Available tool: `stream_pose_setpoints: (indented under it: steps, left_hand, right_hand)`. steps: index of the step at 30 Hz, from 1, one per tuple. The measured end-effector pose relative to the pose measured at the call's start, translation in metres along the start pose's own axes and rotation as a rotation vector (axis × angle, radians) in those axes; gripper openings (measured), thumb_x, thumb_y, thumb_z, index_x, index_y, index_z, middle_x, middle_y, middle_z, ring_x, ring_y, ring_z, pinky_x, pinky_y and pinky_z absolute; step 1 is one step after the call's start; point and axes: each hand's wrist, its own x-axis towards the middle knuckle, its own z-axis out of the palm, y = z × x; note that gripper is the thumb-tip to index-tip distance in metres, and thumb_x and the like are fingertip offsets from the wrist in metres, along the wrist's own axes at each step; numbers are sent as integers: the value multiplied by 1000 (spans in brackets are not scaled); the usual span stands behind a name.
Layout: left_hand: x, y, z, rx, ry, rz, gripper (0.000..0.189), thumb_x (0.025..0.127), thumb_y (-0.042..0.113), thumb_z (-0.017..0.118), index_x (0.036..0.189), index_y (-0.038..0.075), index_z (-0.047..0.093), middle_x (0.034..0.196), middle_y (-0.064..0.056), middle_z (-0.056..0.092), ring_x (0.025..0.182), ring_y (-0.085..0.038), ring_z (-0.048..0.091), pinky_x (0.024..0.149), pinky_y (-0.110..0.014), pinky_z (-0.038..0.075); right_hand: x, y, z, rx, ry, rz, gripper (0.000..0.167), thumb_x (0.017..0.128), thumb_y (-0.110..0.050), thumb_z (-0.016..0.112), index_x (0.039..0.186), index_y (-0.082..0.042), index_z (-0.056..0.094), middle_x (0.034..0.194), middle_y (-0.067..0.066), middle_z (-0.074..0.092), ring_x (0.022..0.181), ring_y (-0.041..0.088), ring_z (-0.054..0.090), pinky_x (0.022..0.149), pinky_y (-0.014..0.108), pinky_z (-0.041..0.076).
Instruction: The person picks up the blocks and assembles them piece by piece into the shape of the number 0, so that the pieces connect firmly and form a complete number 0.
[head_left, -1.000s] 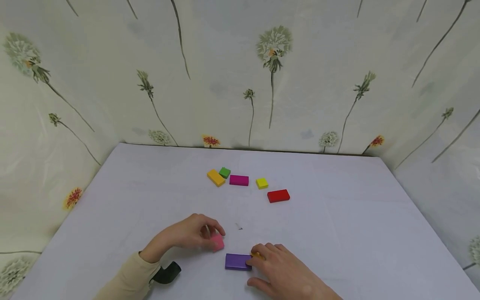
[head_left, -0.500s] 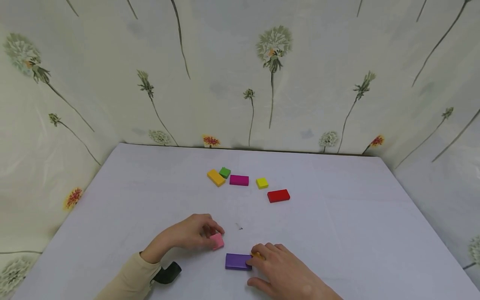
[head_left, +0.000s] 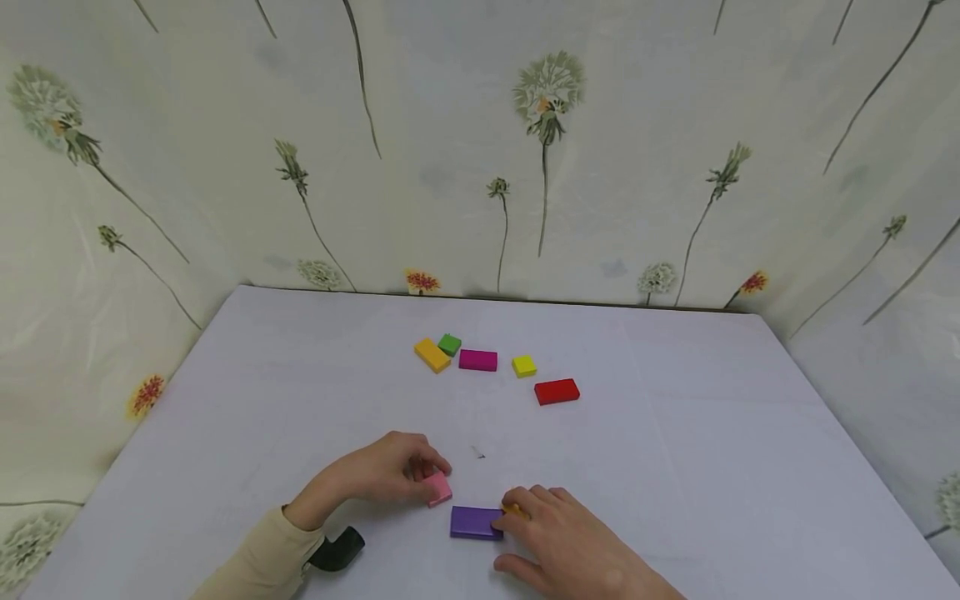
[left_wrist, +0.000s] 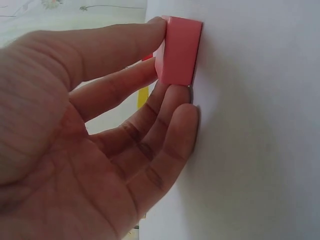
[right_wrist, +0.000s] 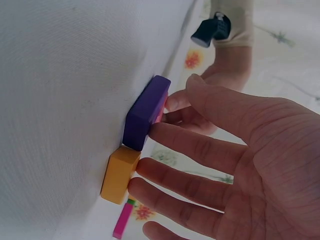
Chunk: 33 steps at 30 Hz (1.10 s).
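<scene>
Pink block (head_left: 440, 491) pinched by left hand (head_left: 382, 469), far desk edge (head_left: 502, 301) well away; right hand (head_left: 570, 542), fingers straight, mostly hides an orange block (right_wrist: 119, 175) from head view.

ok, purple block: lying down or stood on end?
Lying down: in the head view the purple block has a long face up on the table, the right hand touching one end.

A beige left sleeve (head_left: 258, 554) bears a black wrist device (head_left: 339, 550).

A green block (head_left: 450, 344), orange block (head_left: 432, 355), dark pink block (head_left: 478, 360), yellow block (head_left: 524, 366) and red block (head_left: 557, 392) lie on the worktop (head_left: 697, 450) near a flowery cloth (head_left: 442, 125).
</scene>
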Motion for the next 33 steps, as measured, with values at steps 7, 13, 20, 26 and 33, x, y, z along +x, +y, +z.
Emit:
stream_pose_setpoints:
  steps: [7,13,20,26,33]
  left_hand:
    - [0,1,3,3,-27,-21,24,89,13,72,112,9,72,86,8,57,79,-6,54,73,-23,48]
    - [2,2,5,0,-43,-33,24,88,13,73,112,9,72,85,9,57,80,-8,55,73,-23,48]
    - [2,3,6,7,-46,-26,23,88,13,73,111,10,72,84,9,56,80,-9,55,72,-22,48]
    - [1,5,6,10,-40,-17,23,88,14,72,112,10,72,84,9,56,79,-9,54,72,-22,47]
    - [1,6,6,12,-39,-29,27,90,19,71,116,11,70,84,9,56,80,-9,53,71,-23,46]
  right_hand:
    - [1,-1,0,9,-17,12,43,91,-54,61,113,-19,71,113,-3,59,100,14,56,90,41,47]
    - [1,-1,0,12,-29,17,43,91,-54,61,114,-19,71,113,-3,59,100,14,56,92,42,47]
    - [2,-1,0,5,-32,24,43,90,-55,62,113,-19,71,112,-3,59,100,14,56,91,41,47]
    - [2,-1,-1,3,-33,23,43,90,-56,61,113,-20,71,112,-4,59,99,14,56,91,41,47]
    - [0,2,-4,32,-19,-2,41,93,-54,60,117,-22,69,117,-5,59,102,13,56,92,41,47]
